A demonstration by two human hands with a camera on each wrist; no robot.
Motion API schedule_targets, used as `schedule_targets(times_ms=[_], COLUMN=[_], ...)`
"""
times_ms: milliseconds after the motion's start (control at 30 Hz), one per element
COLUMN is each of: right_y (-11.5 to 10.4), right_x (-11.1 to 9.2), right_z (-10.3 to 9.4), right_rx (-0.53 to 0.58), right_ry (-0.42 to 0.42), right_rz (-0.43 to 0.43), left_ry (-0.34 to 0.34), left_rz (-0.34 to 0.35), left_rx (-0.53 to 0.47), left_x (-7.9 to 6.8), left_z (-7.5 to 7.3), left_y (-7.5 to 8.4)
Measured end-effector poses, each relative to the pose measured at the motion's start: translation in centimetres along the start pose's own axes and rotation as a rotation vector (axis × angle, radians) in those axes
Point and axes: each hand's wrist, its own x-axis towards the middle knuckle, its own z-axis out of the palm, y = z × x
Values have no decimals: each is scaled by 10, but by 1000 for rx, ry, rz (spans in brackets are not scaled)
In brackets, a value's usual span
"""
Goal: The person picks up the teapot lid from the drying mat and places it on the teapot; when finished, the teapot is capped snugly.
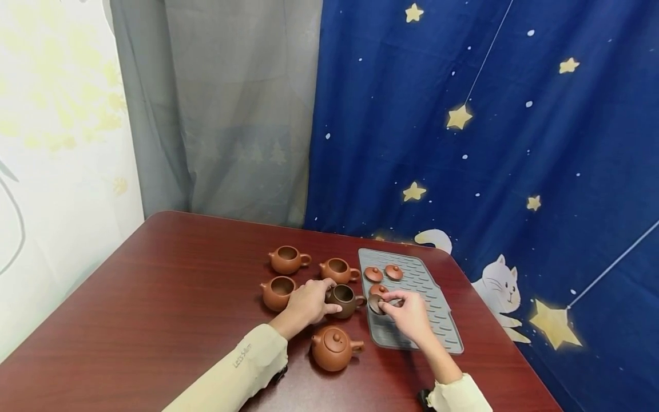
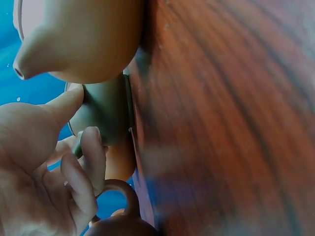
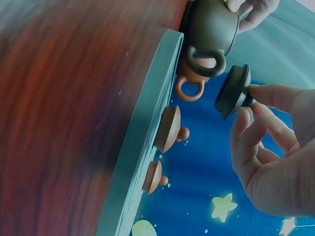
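A dark brown teapot point(image 1: 343, 301) without its lid stands upright on the table. My left hand point(image 1: 309, 302) grips it from the left, thumb on the near side and fingers on the far side. Over the left edge of the grey mat, my right hand point(image 1: 409, 315) pinches a dark lid point(image 3: 233, 92) by its knob. The right wrist view shows this lid tilted and raised, apart from the teapot's handle point(image 3: 206, 63). In front stands a reddish-brown teapot point(image 1: 332, 349) with its lid on.
Several open reddish-brown teapots, one at the back left point(image 1: 286, 260), stand around the dark one. A grey drying mat point(image 1: 437, 312) on the right bears 3 reddish lids, including the rightmost lid point(image 1: 393, 272). Curtains point(image 1: 381, 143) hang behind the table point(image 1: 154, 309).
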Motion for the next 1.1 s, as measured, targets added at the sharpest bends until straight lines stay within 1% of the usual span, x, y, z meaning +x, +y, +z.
schedule_targets(times_ms=[233,667,933,1100], right_y=[-5,-18,-24,-26], right_x=[4,9,14,17], right_z=[8,20,25,27], right_rx=[28,65,85,112], right_ry=[-40,-56,-56,-68], right_rz=[26,-30,-27,-27], left_ry=[-3,6,-9,-17], left_rz=[2,33,17,13], left_rx=[8,22,29,26], left_x=[0,-1,2,1], left_z=[0,-3,-2,-2], left_y=[0,0,3,2])
